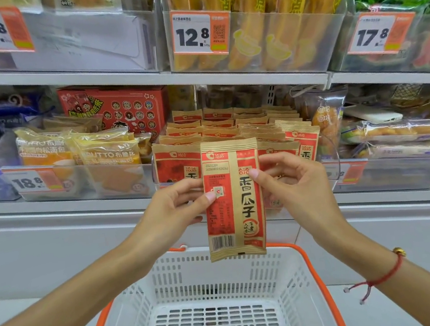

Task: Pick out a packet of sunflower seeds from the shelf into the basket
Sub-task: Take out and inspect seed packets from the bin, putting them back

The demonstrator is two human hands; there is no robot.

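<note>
- White basket with orange rim sits below both hands.
- Left hand and right hand each pinch a side of the upright sunflower seed packet, thumbs on its front; it reads "香瓜子".
- Beyond the hands, matching packets stand on the shelf.
- Farther up, a price tag reads "12.8".

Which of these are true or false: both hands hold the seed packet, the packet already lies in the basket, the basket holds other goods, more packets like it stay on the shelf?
1. Both hands hold the seed packet. True: the left hand and the right hand pinch its edges.
2. The packet lies in the basket. False: it is held upright above the basket's far rim.
3. The basket holds other goods. False: no goods show inside it.
4. More such packets stay on the shelf. True.
</note>
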